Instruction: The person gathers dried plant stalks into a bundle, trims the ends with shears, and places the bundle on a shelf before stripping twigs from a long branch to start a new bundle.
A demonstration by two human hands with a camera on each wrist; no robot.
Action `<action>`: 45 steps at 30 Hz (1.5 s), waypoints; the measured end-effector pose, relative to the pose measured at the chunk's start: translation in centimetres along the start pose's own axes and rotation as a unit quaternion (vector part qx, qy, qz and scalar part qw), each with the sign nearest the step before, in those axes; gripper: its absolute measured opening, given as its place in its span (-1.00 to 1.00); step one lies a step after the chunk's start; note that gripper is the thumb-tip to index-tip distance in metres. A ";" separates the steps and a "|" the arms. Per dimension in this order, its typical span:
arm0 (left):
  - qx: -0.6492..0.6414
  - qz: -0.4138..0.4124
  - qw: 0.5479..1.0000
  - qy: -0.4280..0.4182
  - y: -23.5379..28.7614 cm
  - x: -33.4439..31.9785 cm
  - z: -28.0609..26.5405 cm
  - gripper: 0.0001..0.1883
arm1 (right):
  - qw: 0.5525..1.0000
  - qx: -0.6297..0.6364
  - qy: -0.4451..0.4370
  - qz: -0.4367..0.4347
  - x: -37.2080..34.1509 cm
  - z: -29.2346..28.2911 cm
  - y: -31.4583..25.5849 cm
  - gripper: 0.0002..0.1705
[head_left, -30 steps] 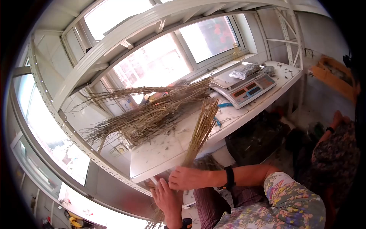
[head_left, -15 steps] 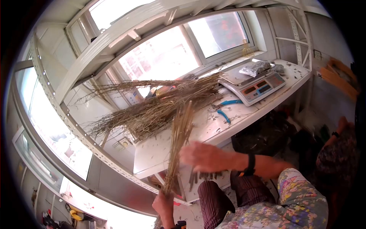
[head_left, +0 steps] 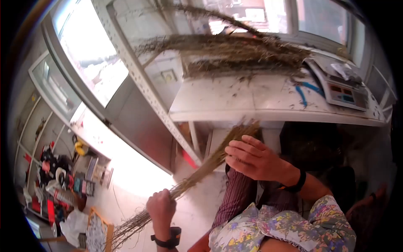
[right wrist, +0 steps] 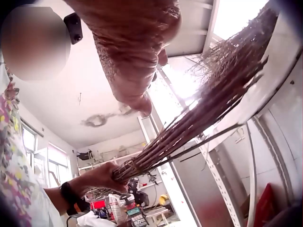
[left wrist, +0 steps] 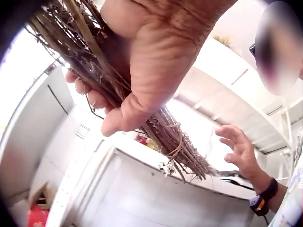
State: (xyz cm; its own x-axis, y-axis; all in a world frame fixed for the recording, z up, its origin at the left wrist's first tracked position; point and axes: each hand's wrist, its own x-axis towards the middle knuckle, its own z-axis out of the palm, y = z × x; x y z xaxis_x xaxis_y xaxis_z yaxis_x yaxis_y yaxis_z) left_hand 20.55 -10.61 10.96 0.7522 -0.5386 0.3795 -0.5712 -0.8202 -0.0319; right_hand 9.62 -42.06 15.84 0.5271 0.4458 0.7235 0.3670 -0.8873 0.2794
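Note:
A bundle of thin dry stalks slants in front of the person's knees, its cut ends up to the right and its wispy ends down to the left. My left hand grips it partway along, fingers wrapped round the stalks. A thin tie circles the bundle just beyond the thumb in the left wrist view. Beside the upper end is my right hand, its fingers loosely extended and holding nothing. The left wrist view shows a gap between this hand and the stalks.
On the white table lies a large heap of dry stalks. Blue-handled pruning shears are beside a digital scale bearing a plastic bag. A perforated metal post rises at the table's left end. Dark plastic sits underneath.
The bundle has swung from upright to a slant, with its cut ends toward the right. My right hand has moved with that upper end. The head view has turned left and down.

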 end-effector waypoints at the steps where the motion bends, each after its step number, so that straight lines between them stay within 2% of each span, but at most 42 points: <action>1: 0.014 -0.040 0.998 -0.038 -1.0 -1.3 -0.5 -0.91 | 1.000 0.014 0.004 0.011 -0.4 0.6 -0.4 -0.71; 5: 0.111 -0.136 0.969 -0.175 -6.1 -6.2 0.8 -0.92 | 0.992 0.088 -0.022 0.083 -3.1 2.9 -1.1 -0.65; 8: 0.117 -0.149 0.959 -0.209 -9.5 -9.4 3.9 -0.93 | 0.973 0.140 -0.069 0.168 -6.1 4.5 -1.5 -0.59; 9: 0.116 -0.128 0.967 -0.187 -10.9 -10.9 5.9 -0.92 | 0.964 0.166 -0.074 0.193 -7.3 5.1 -1.7 -0.53; 12: 0.104 -0.055 0.976 -0.184 -13.5 -13.1 11.0 -0.93 | 0.943 0.191 -0.128 0.240 -10.2 5.6 -2.2 -0.54; 14: 0.128 -0.075 0.944 -0.295 -14.1 -13.0 14.3 -0.95 | 0.930 0.207 -0.148 0.264 -11.8 5.9 -2.3 -0.56; 18: 0.180 -0.074 0.870 -0.452 -14.1 -11.8 20.4 -0.90 | 0.906 0.200 -0.200 0.313 -15.2 6.0 -2.6 -0.55; 23: 0.210 -0.056 0.803 -0.555 -13.5 -11.4 26.9 -0.81 | 0.881 0.174 -0.239 0.370 -17.4 6.3 -2.4 -0.50; 26: 0.219 -0.077 0.757 -0.610 -11.5 -11.0 29.8 -0.76 | 0.871 0.163 -0.267 0.379 -17.8 6.6 -2.2 -0.51; 32: 0.206 -0.112 0.737 -0.634 -8.5 -11.5 35.9 -0.76 | 0.846 0.148 -0.336 0.388 -18.4 7.3 -2.3 -0.52; 34: 0.199 -0.086 0.754 -0.620 -8.6 -12.0 36.6 -0.80 | 0.842 0.149 -0.352 0.382 -18.2 7.3 -2.3 -0.54; 40: 0.205 -0.073 0.766 -0.605 -8.9 -12.9 39.9 -0.81 | 0.865 0.168 -0.334 0.335 -17.7 9.2 -2.7 -0.62; 45: 0.257 -0.017 0.784 -0.564 -6.7 -13.3 42.0 -0.82 | 0.877 0.205 -0.324 0.289 -15.3 10.3 -3.5 -0.64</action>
State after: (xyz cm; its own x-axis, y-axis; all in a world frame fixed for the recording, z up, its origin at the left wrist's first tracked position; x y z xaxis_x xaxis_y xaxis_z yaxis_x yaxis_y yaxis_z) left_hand 28.16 -6.09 -32.66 0.7415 -0.1042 -0.6628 -0.5544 -0.6515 -0.5178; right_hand 8.17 -44.59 -2.72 0.9921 0.0265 0.1224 0.0695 -0.9295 -0.3623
